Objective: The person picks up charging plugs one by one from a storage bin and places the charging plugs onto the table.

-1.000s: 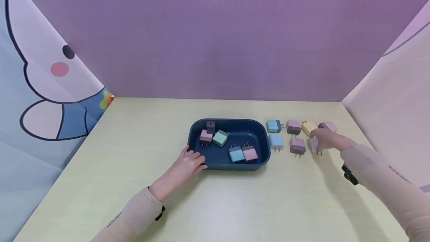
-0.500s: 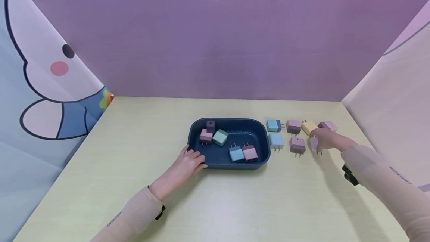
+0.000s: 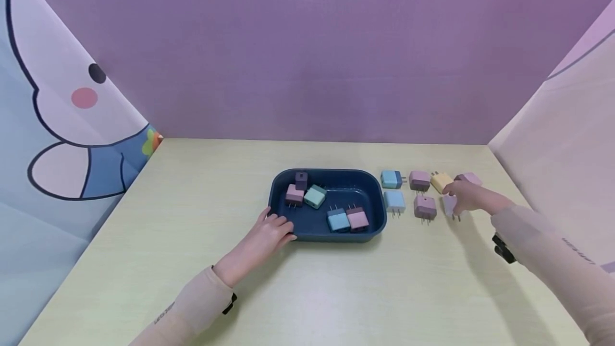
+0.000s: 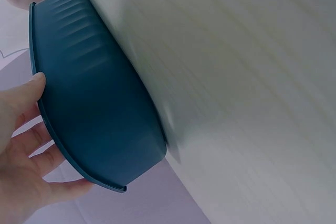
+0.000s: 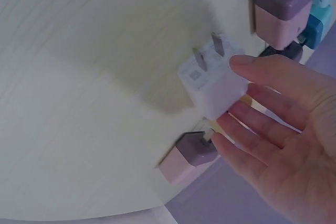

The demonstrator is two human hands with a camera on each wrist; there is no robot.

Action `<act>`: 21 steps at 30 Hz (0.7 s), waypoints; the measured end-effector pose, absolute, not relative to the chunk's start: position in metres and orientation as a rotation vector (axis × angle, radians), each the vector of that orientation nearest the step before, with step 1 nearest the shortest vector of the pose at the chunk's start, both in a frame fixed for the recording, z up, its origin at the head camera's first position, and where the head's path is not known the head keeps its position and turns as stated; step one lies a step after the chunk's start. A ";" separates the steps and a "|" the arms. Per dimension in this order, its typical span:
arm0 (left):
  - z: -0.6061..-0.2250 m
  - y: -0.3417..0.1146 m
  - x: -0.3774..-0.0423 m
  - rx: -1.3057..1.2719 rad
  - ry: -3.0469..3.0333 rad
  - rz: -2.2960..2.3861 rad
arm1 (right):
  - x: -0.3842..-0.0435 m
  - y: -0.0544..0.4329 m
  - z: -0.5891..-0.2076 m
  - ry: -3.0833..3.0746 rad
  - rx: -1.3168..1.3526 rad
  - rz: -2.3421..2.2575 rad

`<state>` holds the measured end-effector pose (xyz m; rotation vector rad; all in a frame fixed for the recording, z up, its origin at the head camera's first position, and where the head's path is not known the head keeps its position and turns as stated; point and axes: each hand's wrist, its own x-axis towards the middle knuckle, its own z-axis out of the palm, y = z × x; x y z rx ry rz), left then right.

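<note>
We find the right hand (image 3: 468, 196) at the white charger (image 5: 215, 85), which sits to the right of the dark blue tray (image 3: 353, 196), beside a mauve-and-pink charger (image 3: 425, 208); we cannot confirm that it bears fully on the desk (image 3: 336, 292). The thumb (image 5: 262, 69) lies at one edge of the white charger and the fingers (image 5: 249, 135) at its far side, apart and loosely bent, with no firm clamp evident. The metal prongs (image 5: 218, 45) face the person, clear of the hand. The left hand (image 3: 269, 232) grips the tray's near left corner, thumb outside the wall and fingers over the rim; we judge this sound, as it ought to prevent sliding. For the work in hand, we recommend that thumb and fingers bear only on plain, opposite side faces and leave the prongs free, as these could snag. Clearance is poor: the yellow charger (image 3: 440, 181) and the far-right charger (image 5: 186, 158) lie just behind, near the fingers, and either could be nudged. In our judgement a narrow finger spread and a straight vertical movement, whether taking hold or letting go, serve best.
</note>
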<state>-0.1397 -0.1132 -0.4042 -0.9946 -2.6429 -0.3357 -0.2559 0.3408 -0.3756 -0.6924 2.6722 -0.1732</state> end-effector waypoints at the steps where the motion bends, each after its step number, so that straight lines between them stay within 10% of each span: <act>1: -0.404 -0.113 -0.140 -0.993 -2.644 -0.335 | -0.256 0.341 -0.374 2.681 -0.706 -0.170; 21: -0.404 -0.114 -0.139 -0.981 -2.644 -0.338 | -0.263 0.307 -0.327 2.686 -0.757 -0.193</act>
